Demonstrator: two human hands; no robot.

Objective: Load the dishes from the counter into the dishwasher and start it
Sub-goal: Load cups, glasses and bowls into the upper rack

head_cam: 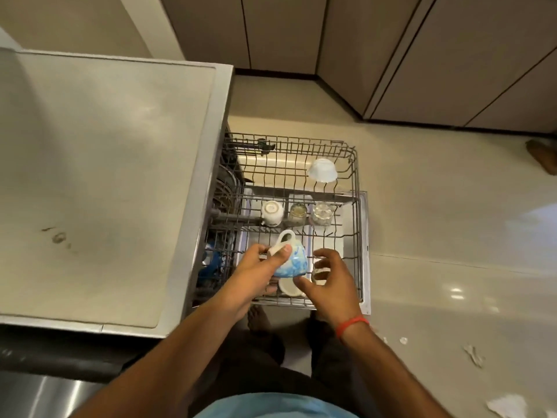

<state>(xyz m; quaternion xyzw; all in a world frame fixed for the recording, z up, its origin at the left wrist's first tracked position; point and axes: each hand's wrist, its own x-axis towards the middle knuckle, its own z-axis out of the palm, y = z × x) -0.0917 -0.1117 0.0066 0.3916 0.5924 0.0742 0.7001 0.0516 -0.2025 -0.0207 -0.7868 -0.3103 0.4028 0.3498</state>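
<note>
The dishwasher's upper wire rack (357, 188) is pulled out over the open door. My left hand (256, 273) grips a blue-and-white mug (294, 260), tilted on its side with the handle pointing away, just above the rack's near end. My right hand (328, 276) hovers beside the mug with fingers spread, holding nothing. A white cup (287, 286) lies in the rack right under the mug. Further back stand a white mug (272, 212) and two upturned glasses (297, 213) (322, 213). A white bowl (322, 170) rests upside down at the far right corner.
The grey counter top (99, 176) fills the left. Blue dishes (212, 262) show in the lower rack beneath it. Beige floor (452, 236) lies to the right, with white scraps (473, 356) near my feet. Cabinet doors (422, 55) stand at the back.
</note>
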